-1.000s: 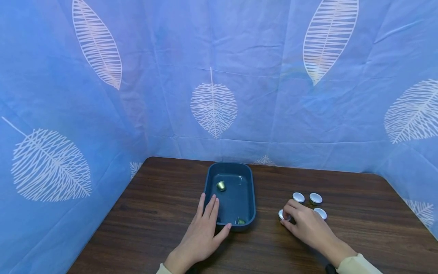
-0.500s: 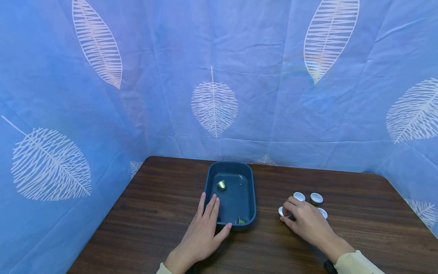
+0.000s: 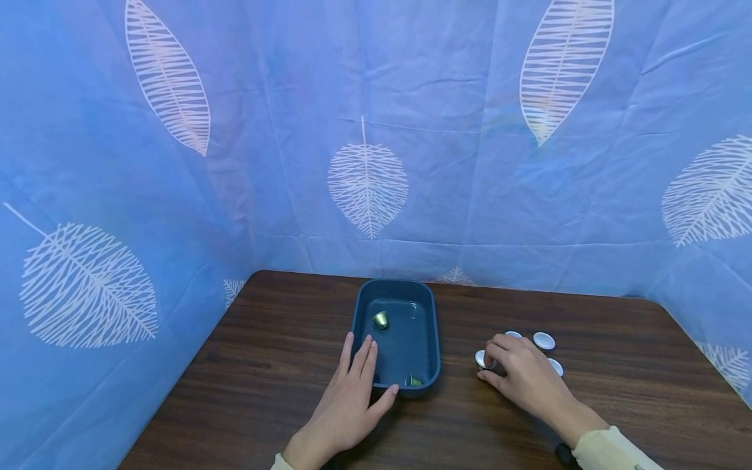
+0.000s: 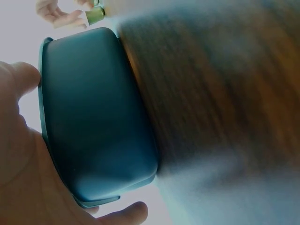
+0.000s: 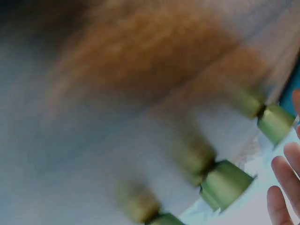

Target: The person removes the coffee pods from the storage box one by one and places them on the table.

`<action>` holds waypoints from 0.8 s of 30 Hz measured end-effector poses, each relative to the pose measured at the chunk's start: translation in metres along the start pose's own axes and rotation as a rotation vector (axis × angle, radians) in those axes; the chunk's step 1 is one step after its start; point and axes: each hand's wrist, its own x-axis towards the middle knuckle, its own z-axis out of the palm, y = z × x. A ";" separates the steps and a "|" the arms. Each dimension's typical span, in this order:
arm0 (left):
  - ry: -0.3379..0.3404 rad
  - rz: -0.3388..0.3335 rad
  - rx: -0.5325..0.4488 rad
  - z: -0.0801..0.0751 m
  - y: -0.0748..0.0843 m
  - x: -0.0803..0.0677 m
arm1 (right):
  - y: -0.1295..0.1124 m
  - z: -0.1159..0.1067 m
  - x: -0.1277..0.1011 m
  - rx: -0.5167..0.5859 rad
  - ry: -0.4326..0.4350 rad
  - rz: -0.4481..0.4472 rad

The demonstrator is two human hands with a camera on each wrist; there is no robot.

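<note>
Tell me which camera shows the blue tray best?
The head view: it looks down into the whole blue tray, so you see two green capsules inside and the left hand on its near rim. The left wrist view shows only its outer wall; the right wrist view shows hardly any of it.

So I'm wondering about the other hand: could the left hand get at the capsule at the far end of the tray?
Probably yes. The left hand rests on the tray's near rim, fingers already over the inside, and nothing lies between them and the far capsule; the tray is open-topped.
</note>
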 end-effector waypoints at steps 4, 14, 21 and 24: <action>0.013 0.010 -0.002 0.000 0.000 0.001 | 0.009 -0.011 -0.003 0.009 0.020 0.007; 0.016 0.012 -0.007 0.000 -0.002 0.002 | 0.024 -0.022 -0.017 -0.058 -0.045 0.137; 0.015 0.010 0.006 0.002 -0.002 0.001 | 0.022 -0.021 -0.024 -0.045 -0.137 0.220; 0.019 0.012 0.007 0.003 -0.002 0.002 | 0.022 -0.020 -0.024 -0.044 -0.126 0.209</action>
